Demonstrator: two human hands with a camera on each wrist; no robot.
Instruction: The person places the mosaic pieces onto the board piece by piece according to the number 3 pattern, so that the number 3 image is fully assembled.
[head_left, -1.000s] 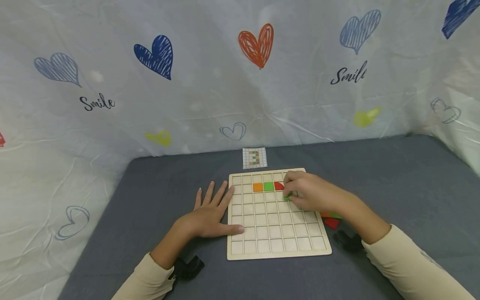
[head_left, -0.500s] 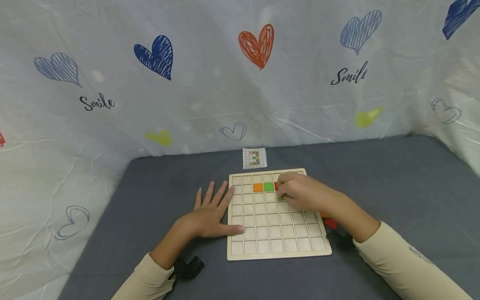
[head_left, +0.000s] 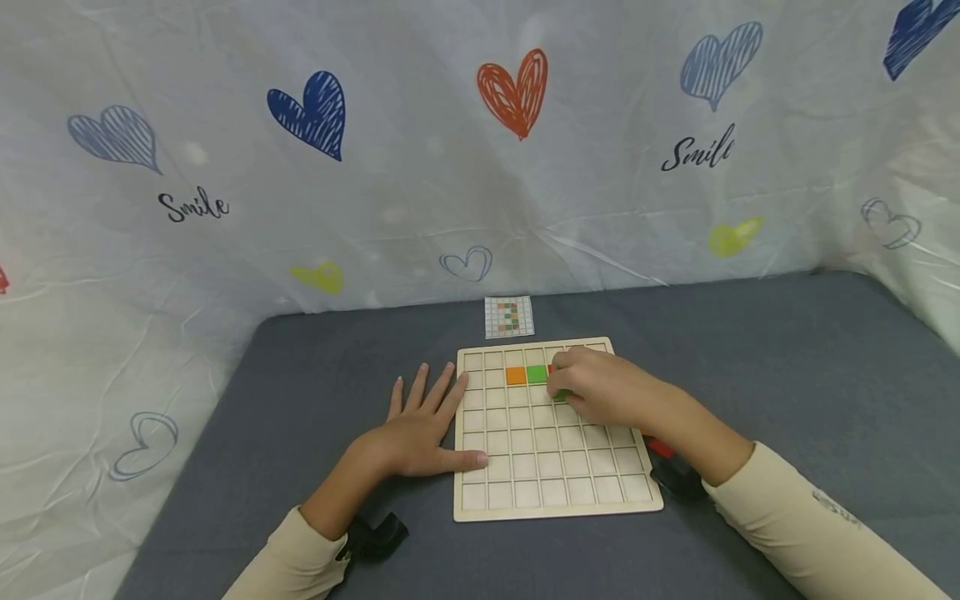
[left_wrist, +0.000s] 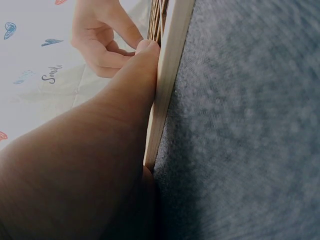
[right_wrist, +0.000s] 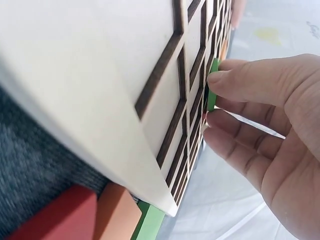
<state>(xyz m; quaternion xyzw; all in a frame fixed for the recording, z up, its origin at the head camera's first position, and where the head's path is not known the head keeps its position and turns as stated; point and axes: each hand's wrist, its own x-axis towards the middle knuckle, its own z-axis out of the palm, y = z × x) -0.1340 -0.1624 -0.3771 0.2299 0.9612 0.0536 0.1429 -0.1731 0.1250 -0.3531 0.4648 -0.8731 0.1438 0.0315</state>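
At the far left, a pale sheet (head_left: 405, 200) printed with hearts and the word "Smile" hangs down and runs along behind the grey cloth (head_left: 337, 375). A light sleeve (head_left: 296, 554) reaches in from below, with a black device (head_left: 378, 537) at its cuff. From it comes the left hand (head_left: 423, 437), laid flat with fingers spread wide and holding nothing; its index fingertip touches the left rim of the wooden grid board (head_left: 525, 512) and its thumb rests across that same rim. The board lies flat on the cloth, and just beyond its far edge sits a small card (head_left: 509, 317) bearing a grid with coloured squares. In the board's second row from the far side, an orange tile (head_left: 516, 376) fills the third cell, a green tile (head_left: 537, 374) the next, and a mostly hidden red tile (head_left: 551, 368) shows beside that. The right hand (head_left: 600, 387) is there too, thumb and fingers pinching a green piece (right_wrist: 213, 87) by its sides over the third row; whether it touches the board I cannot tell. Against the board's right side lie a red block (right_wrist: 60, 215), an orange block (right_wrist: 117, 210) and a green block (right_wrist: 148, 220), then the other sleeve (head_left: 810, 517).
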